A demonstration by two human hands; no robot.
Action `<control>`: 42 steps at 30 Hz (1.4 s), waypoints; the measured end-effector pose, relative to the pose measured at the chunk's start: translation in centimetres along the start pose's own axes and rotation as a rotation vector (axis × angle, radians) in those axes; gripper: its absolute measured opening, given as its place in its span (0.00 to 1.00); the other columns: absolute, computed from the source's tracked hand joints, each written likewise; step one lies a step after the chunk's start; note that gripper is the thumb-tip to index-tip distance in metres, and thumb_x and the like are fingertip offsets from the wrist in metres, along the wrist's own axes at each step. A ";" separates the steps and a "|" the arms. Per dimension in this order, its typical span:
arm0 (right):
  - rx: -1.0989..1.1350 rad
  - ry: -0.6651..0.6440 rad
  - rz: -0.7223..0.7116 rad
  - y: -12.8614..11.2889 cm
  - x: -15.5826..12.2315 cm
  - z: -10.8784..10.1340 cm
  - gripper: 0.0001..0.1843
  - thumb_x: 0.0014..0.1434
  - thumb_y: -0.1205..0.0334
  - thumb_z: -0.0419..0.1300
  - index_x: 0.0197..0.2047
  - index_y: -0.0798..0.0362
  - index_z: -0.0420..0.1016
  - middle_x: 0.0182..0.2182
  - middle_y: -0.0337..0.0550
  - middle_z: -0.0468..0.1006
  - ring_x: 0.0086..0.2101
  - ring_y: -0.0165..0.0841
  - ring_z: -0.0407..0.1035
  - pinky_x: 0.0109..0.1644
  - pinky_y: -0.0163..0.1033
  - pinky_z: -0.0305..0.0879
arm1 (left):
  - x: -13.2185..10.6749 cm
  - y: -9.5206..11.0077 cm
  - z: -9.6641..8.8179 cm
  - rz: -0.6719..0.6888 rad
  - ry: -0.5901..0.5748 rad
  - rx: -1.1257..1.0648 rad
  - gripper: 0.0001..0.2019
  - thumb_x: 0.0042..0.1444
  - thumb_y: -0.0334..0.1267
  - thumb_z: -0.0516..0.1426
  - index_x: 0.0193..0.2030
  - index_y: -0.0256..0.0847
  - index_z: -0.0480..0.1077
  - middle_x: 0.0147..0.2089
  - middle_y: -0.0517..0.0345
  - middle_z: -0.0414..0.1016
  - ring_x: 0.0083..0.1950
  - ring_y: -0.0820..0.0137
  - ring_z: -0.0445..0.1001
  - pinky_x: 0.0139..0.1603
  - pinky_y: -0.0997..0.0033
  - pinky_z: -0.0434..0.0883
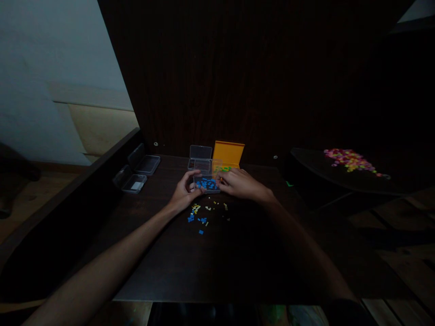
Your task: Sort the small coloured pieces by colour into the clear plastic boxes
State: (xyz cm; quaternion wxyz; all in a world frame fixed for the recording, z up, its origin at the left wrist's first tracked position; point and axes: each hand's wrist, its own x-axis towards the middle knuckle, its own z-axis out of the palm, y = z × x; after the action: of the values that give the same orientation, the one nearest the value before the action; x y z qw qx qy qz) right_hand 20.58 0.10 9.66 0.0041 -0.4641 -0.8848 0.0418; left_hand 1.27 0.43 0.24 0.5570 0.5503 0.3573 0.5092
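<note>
From here I have my left hand [186, 189] grasping one end of the clear box [213, 192], fingers part-curled. My right hand [239, 183] bunches at its other end; I can't tell if it pinches anything. Blue pieces [205, 184] lie between both grips.

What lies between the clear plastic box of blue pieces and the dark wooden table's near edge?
The head view shows loose blue pieces, yellow pieces and whitish pieces.

Pieces [204, 184] blue; box [228, 155] yellow-orange; tabletop [170, 267] dark brown.
</note>
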 end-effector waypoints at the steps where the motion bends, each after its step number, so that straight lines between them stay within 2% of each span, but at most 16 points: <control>1: -0.042 -0.002 0.024 0.2 0.1 0.2 0.14 0.64 0.59 0.50 0.43 0.56 0.73 0.35 0.47 0.76 0.35 0.34 0.68 0.36 0.35 0.54 | -0.1 0.0 0.1 0.008 -0.008 0.004 0.30 0.40 0.34 0.65 0.52 0.41 0.62 0.55 0.51 0.66 0.32 0.78 0.70 0.37 0.72 0.73; 8: -0.142 -0.045 0.047 0.6 0.7 1.9 0.17 0.65 0.58 0.47 0.45 0.57 0.74 0.37 0.52 0.77 0.39 0.38 0.70 0.39 0.38 0.58 | -0.5 0.0 0.4 0.023 -0.057 -0.015 0.29 0.42 0.35 0.65 0.52 0.41 0.62 0.55 0.50 0.66 0.32 0.79 0.70 0.38 0.72 0.73; 13: -0.151 -0.067 0.029 0.7 0.8 2.2 0.16 0.64 0.61 0.47 0.46 0.56 0.74 0.37 0.52 0.77 0.40 0.39 0.70 0.38 0.38 0.58 | -0.5 0.0 0.4 0.014 -0.066 -0.031 0.29 0.41 0.34 0.65 0.52 0.41 0.62 0.56 0.51 0.65 0.33 0.78 0.71 0.40 0.70 0.74; 18: -0.157 -0.081 0.043 0.3 0.7 1.5 0.16 0.63 0.60 0.49 0.44 0.56 0.75 0.35 0.52 0.77 0.37 0.39 0.71 0.37 0.38 0.58 | -0.4 -0.1 0.3 0.010 -0.066 -0.030 0.30 0.41 0.35 0.65 0.53 0.41 0.62 0.56 0.49 0.66 0.34 0.76 0.72 0.40 0.68 0.75; 23: -0.138 -0.037 0.054 0.1 -0.2 -0.2 0.14 0.61 0.61 0.50 0.43 0.55 0.74 0.36 0.49 0.77 0.37 0.38 0.70 0.36 0.37 0.56 | -0.3 -0.3 0.2 0.016 -0.048 -0.028 0.29 0.41 0.34 0.65 0.52 0.42 0.62 0.56 0.51 0.66 0.31 0.79 0.70 0.37 0.72 0.74; 28: 0.000 -0.053 -0.036 -1.0 -1.3 -0.8 0.12 0.59 0.62 0.52 0.42 0.52 0.75 0.33 0.43 0.77 0.32 0.32 0.67 0.33 0.35 0.52 | -0.1 -0.5 0.1 0.016 -0.041 -0.038 0.29 0.41 0.34 0.65 0.52 0.41 0.63 0.57 0.50 0.65 0.34 0.77 0.73 0.40 0.70 0.74; 33: 0.156 -0.152 -0.259 -3.5 -2.3 2.3 0.11 0.56 0.61 0.57 0.42 0.49 0.75 0.34 0.41 0.77 0.34 0.32 0.68 0.37 0.35 0.53 | -0.2 -0.3 0.2 0.026 -0.024 -0.039 0.29 0.40 0.33 0.65 0.51 0.40 0.63 0.56 0.49 0.66 0.36 0.76 0.74 0.43 0.67 0.74; 37: 0.108 -0.130 -0.211 -4.8 -3.2 5.1 0.13 0.58 0.55 0.56 0.45 0.50 0.72 0.34 0.45 0.77 0.36 0.35 0.69 0.38 0.37 0.55 | -0.2 -0.1 0.2 0.015 -0.003 -0.035 0.30 0.40 0.33 0.65 0.52 0.40 0.63 0.56 0.49 0.67 0.35 0.75 0.73 0.44 0.64 0.75; 42: 0.133 -0.104 -0.146 -5.3 -3.8 6.2 0.14 0.61 0.55 0.53 0.48 0.49 0.69 0.35 0.43 0.78 0.34 0.34 0.71 0.37 0.35 0.55 | -0.2 -0.3 0.1 0.028 0.015 -0.017 0.29 0.40 0.34 0.65 0.51 0.40 0.63 0.55 0.50 0.67 0.33 0.77 0.72 0.41 0.68 0.75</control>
State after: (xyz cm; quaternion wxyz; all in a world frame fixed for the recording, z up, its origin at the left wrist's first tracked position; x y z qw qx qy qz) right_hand 18.11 -6.42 4.00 -0.0081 -0.3944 -0.9104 0.1243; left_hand 1.37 0.29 -0.04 0.5516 0.5469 0.3493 0.5241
